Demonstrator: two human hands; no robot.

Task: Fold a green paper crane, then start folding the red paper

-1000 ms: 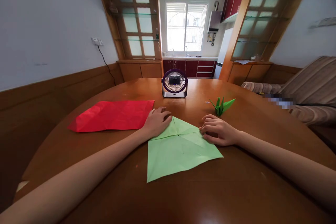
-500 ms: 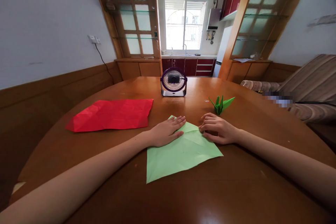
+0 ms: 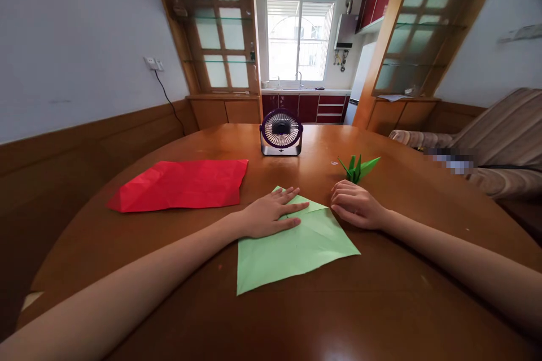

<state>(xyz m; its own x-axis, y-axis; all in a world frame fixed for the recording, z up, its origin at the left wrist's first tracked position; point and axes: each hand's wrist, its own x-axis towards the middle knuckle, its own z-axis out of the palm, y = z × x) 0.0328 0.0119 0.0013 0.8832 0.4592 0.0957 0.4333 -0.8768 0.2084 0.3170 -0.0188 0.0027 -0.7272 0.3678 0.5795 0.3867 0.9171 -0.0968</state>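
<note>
A sheet of light green paper (image 3: 292,254) lies on the table with its far edge folded over in a flap. My left hand (image 3: 271,211) rests flat on the paper's far left part, fingers spread, covering some of the fold. Just past the flap's right corner, my right hand (image 3: 355,206) sits with its fingers curled in and nothing visible in them. Right behind that hand stands a green origami crane (image 3: 355,170), its base partly hidden by the knuckles.
A creased red paper sheet (image 3: 182,186) lies to the left on the wooden table (image 3: 296,327). At the table's far side stands a small purple fan (image 3: 282,131). A striped sofa (image 3: 508,135) is beyond the right edge.
My right hand has slid a little to the right, off the flap's corner, and its fingers have curled in more. My left fingers have spread wider on the paper.
</note>
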